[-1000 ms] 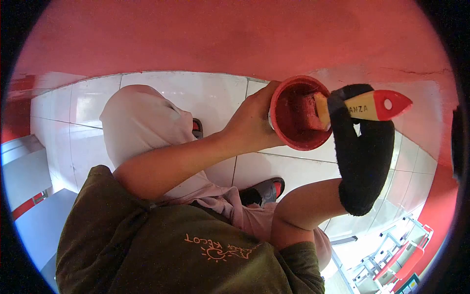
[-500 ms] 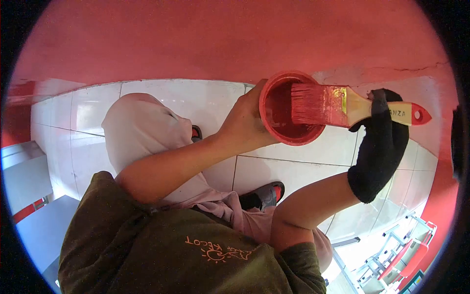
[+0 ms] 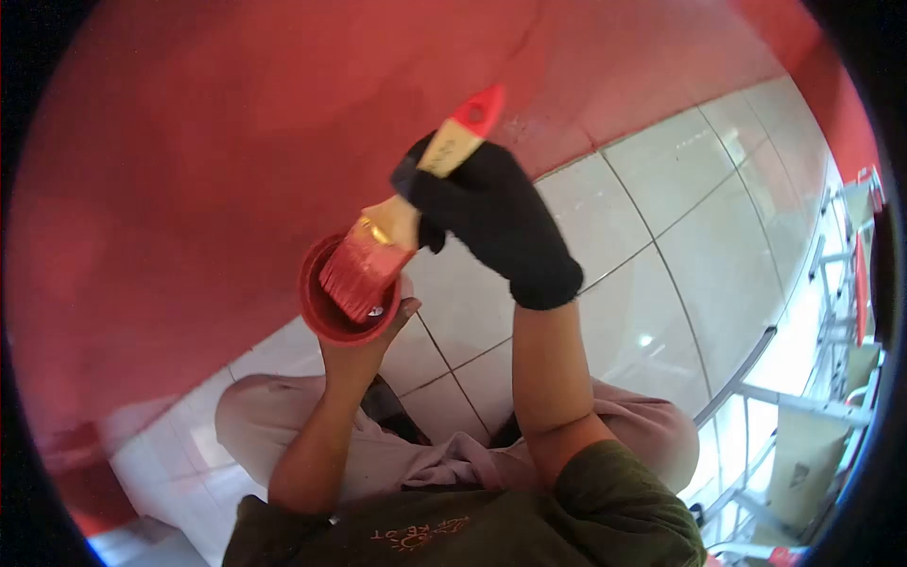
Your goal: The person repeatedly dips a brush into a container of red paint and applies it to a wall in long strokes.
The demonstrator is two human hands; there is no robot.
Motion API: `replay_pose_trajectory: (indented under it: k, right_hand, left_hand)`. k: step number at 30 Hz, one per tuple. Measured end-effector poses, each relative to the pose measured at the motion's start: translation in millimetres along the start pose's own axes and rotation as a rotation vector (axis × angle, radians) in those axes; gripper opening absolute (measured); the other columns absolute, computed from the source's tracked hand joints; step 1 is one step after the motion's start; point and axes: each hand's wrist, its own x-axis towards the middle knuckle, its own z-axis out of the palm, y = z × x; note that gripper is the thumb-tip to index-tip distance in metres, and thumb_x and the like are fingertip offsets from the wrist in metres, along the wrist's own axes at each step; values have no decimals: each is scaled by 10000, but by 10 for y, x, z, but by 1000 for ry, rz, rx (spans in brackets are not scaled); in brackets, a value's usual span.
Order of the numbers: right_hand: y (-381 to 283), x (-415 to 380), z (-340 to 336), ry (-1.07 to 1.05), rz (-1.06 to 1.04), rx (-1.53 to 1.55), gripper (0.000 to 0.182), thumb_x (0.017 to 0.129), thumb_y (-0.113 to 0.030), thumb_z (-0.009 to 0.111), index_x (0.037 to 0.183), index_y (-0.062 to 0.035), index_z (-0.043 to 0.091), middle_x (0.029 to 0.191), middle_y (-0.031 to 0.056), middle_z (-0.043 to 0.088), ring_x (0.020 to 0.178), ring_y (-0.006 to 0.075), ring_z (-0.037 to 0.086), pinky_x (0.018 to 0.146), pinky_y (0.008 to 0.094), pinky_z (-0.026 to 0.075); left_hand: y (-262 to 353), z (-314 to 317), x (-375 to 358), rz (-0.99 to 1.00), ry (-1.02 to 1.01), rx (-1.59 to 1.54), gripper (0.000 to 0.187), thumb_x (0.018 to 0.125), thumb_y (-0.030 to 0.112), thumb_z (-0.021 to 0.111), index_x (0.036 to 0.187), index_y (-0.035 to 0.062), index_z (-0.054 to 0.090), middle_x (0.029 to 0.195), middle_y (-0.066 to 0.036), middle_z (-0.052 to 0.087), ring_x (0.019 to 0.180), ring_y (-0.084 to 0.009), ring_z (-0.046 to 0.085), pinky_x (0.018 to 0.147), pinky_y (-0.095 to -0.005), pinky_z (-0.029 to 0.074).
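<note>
My bare left hand (image 3: pixel 364 356) grips a red cup (image 3: pixel 307 304) of paint from below, its thumb showing at the cup's right side. Most of those fingers are hidden under the cup. In a black glove, my right hand (image 3: pixel 491 203) is closed around the wooden handle of a paintbrush (image 3: pixel 392 219). The red-coated bristles point down into the cup's mouth, and the red handle tip sticks out above the glove. The brush is tilted, leaning up to the right.
A red-painted wall (image 3: pixel 236 142) rises close in front, with a crack near the top. White floor tiles (image 3: pixel 624 283) spread out to the right. Metal-framed furniture (image 3: pixel 794 425) stands at the far right. My crossed legs (image 3: pixel 642 425) are below.
My view has turned toward the right. The cup and brush now appear lower and further left, and the brush has swung from nearly level to steeply tilted, bristles still at the cup.
</note>
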Motion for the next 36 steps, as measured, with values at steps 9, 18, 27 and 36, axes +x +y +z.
replay_pose_trajectory:
  k: [9, 18, 27, 36]
  right_hand:
    - [60, 75, -62, 127, -78, 397, 261, 864, -257, 576, 899, 0, 544, 657, 54, 570, 518, 119, 544, 507, 238, 439]
    - [603, -4, -362, 1085, -449, 621, 246, 883, -235, 545, 932, 6, 529, 738, 90, 587, 580, 155, 589, 501, 264, 481]
    - [728, 136, -279, 1276, -444, 449, 215, 875, -180, 565, 960, 11, 515, 837, 108, 592, 680, 166, 613, 551, 268, 522]
    - [-110, 294, -384, 950, -787, 517, 246, 872, -145, 579, 1030, 16, 479, 900, 114, 573, 731, 194, 611, 661, 319, 542]
  left_hand:
    - [22, -40, -26, -138, 128, -60, 556, 671, 0, 747, 1158, 9, 480, 1117, -77, 545, 993, -186, 548, 844, -307, 460]
    - [-57, -47, -51, -138, 146, -59, 588, 680, 63, 768, 1186, 13, 472, 1156, -89, 526, 1029, -188, 525, 865, -315, 445]
    - [20, 65, -63, -206, 88, -17, 583, 672, 50, 776, 1171, 20, 477, 1157, -80, 519, 1011, -175, 527, 857, -302, 456]
    - [25, 102, -74, -103, 20, -1, 593, 709, 74, 759, 1209, 16, 446, 1157, -87, 512, 1026, -187, 523, 875, -315, 457]
